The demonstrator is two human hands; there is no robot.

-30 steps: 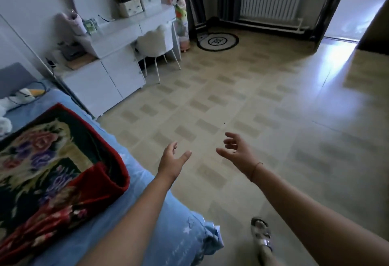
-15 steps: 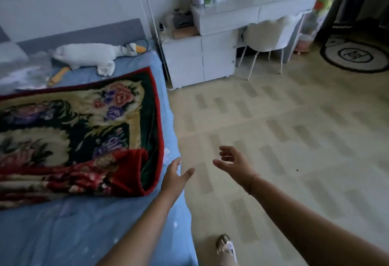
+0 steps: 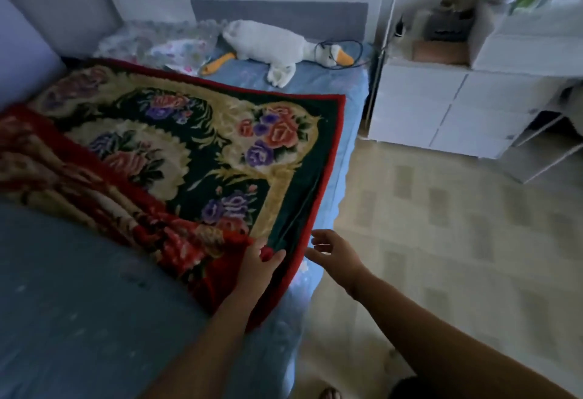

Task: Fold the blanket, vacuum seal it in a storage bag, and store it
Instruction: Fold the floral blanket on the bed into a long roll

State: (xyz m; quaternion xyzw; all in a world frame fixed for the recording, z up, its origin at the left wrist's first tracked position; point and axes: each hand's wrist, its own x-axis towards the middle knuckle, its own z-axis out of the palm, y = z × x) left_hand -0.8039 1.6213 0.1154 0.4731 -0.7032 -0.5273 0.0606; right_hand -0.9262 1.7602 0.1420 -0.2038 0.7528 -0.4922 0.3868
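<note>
The floral blanket (image 3: 195, 152), dark green with a red border, lies spread on the blue bed (image 3: 79, 319), its near edge bunched into red folds. My left hand (image 3: 260, 261) rests on the bunched near right corner, thumb spread; the fingertips are hidden in the fold. My right hand (image 3: 336, 253) hovers just right of the blanket's red edge, over the side of the bed, with fingers loosely extended and nothing in it. A crumpled clear plastic bag (image 3: 176, 48) with a coloured print lies at the head of the bed.
A white plush goose (image 3: 277, 45) and a black cable (image 3: 344, 51) lie near the headboard. White drawers (image 3: 441, 108) stand right of the bed, with a desk beyond. Tiled floor (image 3: 457, 240) stretches along the bed's right side. My foot (image 3: 329, 394) shows at the bottom.
The view has swung left from the floor toward the bed. Both hands have moved to the blanket's near right corner, and my left hand now touches it.
</note>
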